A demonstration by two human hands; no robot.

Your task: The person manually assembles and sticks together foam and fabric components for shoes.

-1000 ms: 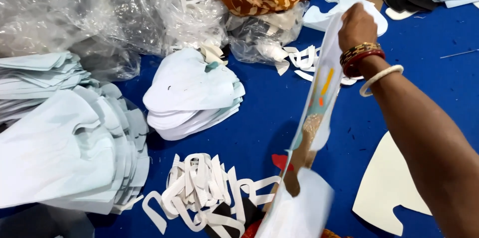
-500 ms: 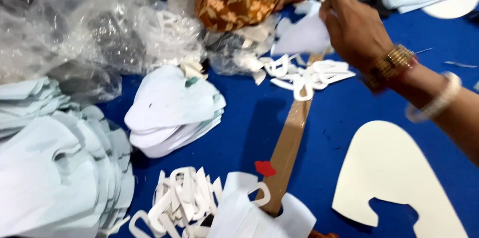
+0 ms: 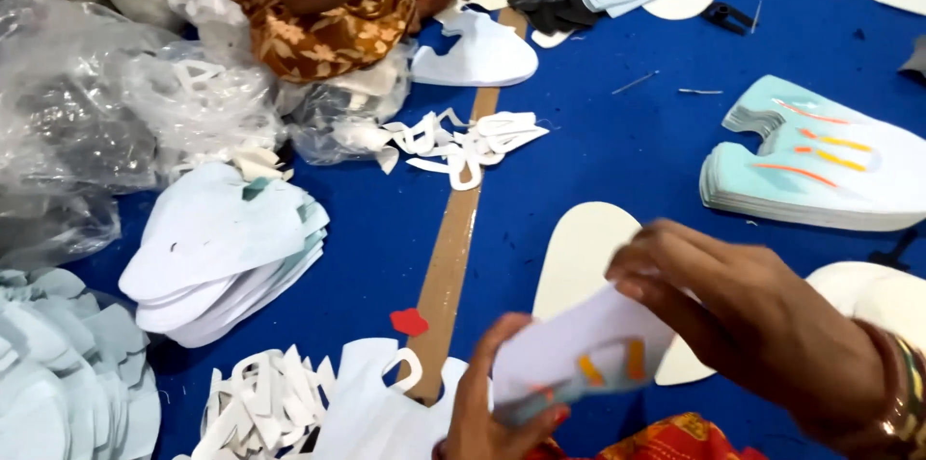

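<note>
Both hands gripped white cut-out piece (image 3: 579,354) low over blue surface (image 3: 617,151) — left hand (image 3: 497,407) fingers pinched bottom edge, right hand (image 3: 743,311) fingers pressed on top. White stack (image 3: 227,253) lay left.

Two hands, left hand (image 3: 487,412) and right hand (image 3: 743,311), hold one printed cutout (image 3: 579,359). One red scrap (image 3: 410,322), one brown strip (image 3: 453,248), one striped stack (image 3: 820,171) at right, two white scrap heaps (image 3: 463,137) (image 3: 260,407).
</note>
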